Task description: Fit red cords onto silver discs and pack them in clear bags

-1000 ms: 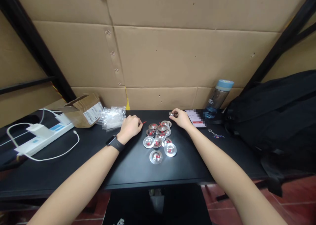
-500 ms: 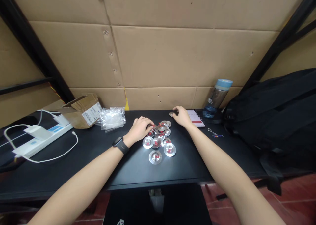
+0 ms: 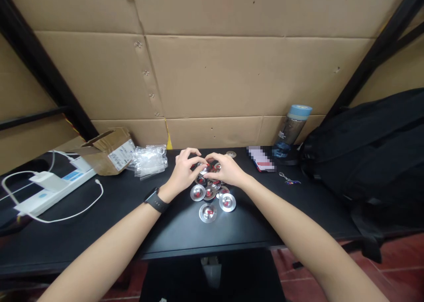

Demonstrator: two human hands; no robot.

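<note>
Several round silver metal discs with red marks lie in a loose, overlapping pile on the black table (image 3: 179,235). One disc (image 3: 208,212) rests nearest the front edge, and another (image 3: 227,202) lies at the pile's right. My left hand (image 3: 185,169), below a black wristband, has its fingers curled round a disc (image 3: 202,168) at the back of the pile. Close against it, my right hand (image 3: 225,169) reaches the same disc with thumb and fingers, partly hiding the discs beneath. A single disc (image 3: 231,154) sits apart, behind my right hand.
On the left are a white power strip (image 3: 56,193) with cables, an open cardboard box (image 3: 114,154) and clear plastic bags (image 3: 150,160). To the right stand a phone (image 3: 260,158), a bottle (image 3: 289,131), a small keychain (image 3: 289,179) and a black backpack (image 3: 371,160).
My right hand has left the single disc at the back and moved left to meet my left hand over the pile. My left hand has lifted a disc slightly.
</note>
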